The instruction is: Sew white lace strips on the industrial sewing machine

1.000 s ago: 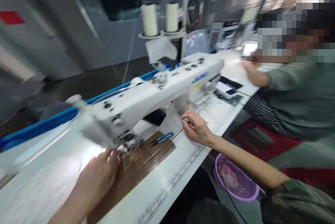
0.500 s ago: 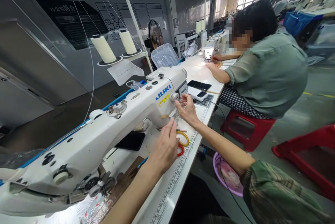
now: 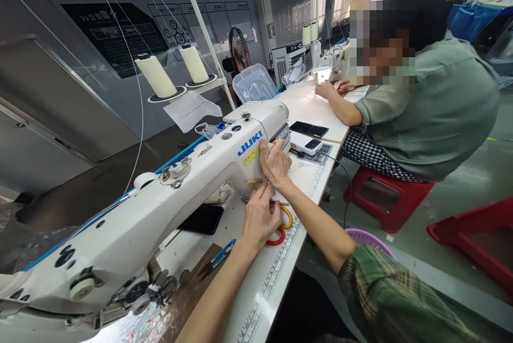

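A white JUKI sewing machine stretches across the table in front of me. My right hand is closed around the round dial on its pillar, and the fingers cover the dial. Just below, my left hand has its fingertips pressed together at the reverse lever, which is mostly hidden. A short yellow strip shows beside those fingertips. Scissors with red and yellow handles lie right by my left hand, partly covered. Blue thread snips rest on a brown board left of my left forearm.
A dark phone lies under the machine arm. Farther back are another phone and a white device with a cable. A printed ruler runs along the table edge. Thread cones stand behind. A co-worker sews on the right.
My right hand has moved from beside the dial onto it, now covering it. My left hand has shifted slightly right at the lever. The blue snips have come into fuller view.
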Demonstrator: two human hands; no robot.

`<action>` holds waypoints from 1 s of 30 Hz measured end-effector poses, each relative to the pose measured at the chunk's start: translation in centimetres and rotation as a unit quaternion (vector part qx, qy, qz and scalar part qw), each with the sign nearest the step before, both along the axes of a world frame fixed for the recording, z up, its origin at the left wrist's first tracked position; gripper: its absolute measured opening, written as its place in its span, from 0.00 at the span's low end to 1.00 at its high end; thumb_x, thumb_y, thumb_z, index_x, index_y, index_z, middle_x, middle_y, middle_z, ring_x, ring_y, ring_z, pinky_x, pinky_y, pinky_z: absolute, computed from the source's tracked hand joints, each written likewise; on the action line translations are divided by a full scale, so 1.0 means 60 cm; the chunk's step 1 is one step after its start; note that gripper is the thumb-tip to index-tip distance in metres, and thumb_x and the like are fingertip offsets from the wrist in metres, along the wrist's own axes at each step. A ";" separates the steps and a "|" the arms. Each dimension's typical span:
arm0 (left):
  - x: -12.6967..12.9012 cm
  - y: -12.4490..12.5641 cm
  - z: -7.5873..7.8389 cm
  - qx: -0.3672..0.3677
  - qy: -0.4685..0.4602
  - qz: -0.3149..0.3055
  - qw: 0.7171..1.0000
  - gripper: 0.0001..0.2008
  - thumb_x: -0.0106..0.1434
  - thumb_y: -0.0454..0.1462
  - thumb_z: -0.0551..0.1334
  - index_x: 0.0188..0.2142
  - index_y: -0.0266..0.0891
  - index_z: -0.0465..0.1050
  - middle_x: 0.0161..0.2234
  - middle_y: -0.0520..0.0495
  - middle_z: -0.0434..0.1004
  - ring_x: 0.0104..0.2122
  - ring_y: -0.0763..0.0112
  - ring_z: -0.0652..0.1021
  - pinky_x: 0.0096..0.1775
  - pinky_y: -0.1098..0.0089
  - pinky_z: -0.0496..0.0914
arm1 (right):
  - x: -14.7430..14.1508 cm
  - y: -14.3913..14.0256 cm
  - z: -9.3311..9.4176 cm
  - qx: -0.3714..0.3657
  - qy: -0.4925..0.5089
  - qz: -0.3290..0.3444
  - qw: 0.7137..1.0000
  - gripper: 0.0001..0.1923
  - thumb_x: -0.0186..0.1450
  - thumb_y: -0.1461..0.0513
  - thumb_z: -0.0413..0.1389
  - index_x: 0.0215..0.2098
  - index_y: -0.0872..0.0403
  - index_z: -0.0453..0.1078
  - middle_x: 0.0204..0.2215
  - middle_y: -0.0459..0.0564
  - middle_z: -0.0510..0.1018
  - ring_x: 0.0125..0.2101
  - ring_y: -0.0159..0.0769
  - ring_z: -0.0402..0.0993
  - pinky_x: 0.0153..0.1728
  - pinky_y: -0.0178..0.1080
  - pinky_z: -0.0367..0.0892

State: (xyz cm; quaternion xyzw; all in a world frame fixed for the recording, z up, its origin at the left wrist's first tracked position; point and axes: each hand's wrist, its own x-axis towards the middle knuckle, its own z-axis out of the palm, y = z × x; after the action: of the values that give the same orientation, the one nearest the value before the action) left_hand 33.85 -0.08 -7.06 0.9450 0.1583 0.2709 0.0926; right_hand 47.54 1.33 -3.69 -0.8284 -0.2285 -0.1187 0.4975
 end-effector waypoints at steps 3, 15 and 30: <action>0.001 0.000 0.001 -0.007 -0.025 -0.016 1.000 0.26 0.60 0.33 0.59 0.58 0.33 0.69 0.57 0.36 0.74 0.58 0.54 0.73 0.59 0.54 0.70 | -0.002 0.011 -0.002 0.007 -0.010 -0.023 1.000 0.23 0.73 0.49 0.33 0.48 0.58 0.59 0.25 0.52 0.73 0.28 0.48 0.73 0.31 0.41 0.59; 0.006 0.000 -0.004 0.005 -0.055 -0.010 0.998 0.28 0.58 0.38 0.62 0.58 0.29 0.69 0.54 0.34 0.75 0.56 0.53 0.75 0.58 0.55 0.71 | 0.010 0.018 -0.008 0.015 -0.032 -0.007 0.999 0.19 0.71 0.55 0.33 0.46 0.58 0.59 0.23 0.50 0.71 0.25 0.44 0.69 0.30 0.39 0.57; 0.002 -0.008 -0.002 -0.018 -0.022 -0.002 1.000 0.31 0.58 0.40 0.63 0.59 0.28 0.67 0.57 0.32 0.73 0.57 0.50 0.73 0.60 0.53 0.69 | 0.008 0.012 -0.006 0.036 -0.017 0.016 0.999 0.20 0.71 0.55 0.34 0.48 0.58 0.60 0.28 0.53 0.74 0.30 0.46 0.72 0.34 0.42 0.63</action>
State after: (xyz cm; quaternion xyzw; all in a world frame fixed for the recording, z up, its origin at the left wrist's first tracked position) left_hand 33.98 -0.55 -7.15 0.9372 0.1588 0.2888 0.1137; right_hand 48.05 2.04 -4.05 -0.8042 -0.2459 -0.1324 0.5247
